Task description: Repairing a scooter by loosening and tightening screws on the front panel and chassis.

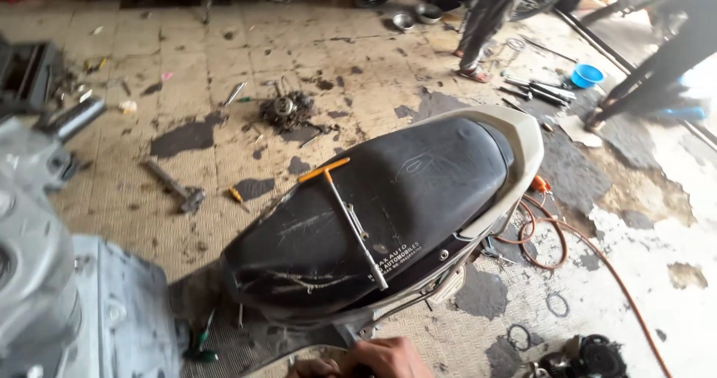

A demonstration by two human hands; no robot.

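My hands point(366, 361) sit at the near edge, curled on something hidden, grip unclear. A steel T-handle wrench with orange grip point(349, 217) lies parked on the scuffed black scooter seat point(388, 199), within reach.

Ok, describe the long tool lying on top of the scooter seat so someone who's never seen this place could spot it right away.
Find the black scooter seat in the middle of the stained tiled floor. Lying across its top is a T-handle wrench: a thin silver shaft running toward the seat's near edge. Its orange crossbar handle sets it apart from the grey hammer on the floor to the left.
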